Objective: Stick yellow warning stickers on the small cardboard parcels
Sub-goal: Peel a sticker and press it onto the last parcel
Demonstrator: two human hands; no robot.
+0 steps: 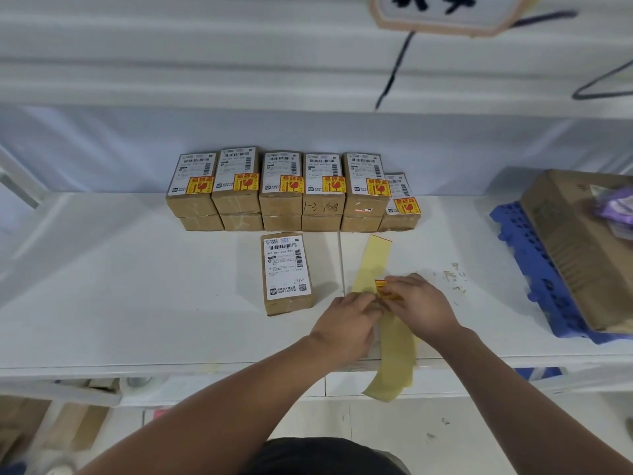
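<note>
The yellow warning sticker (386, 291), small with red print, sat between both hands over the pale yellow backing strip (372, 260). Fingers covered so much of it that I couldn't tell its long axis. The right hand (423, 307) pinched it by the fingertips; the left hand (346, 320) had its fingers curled down, holding the strip. The strip ran lengthwise away from the person, its near end drooping over the edge of the white table (137, 286). Just left of it lay an unstickered parcel (287, 270), brown cardboard under a white shipping label, long axis pointing away, barcode end farthest. Behind stood a row of parcels (281, 188), each top already bearing a yellow sticker.
</note>
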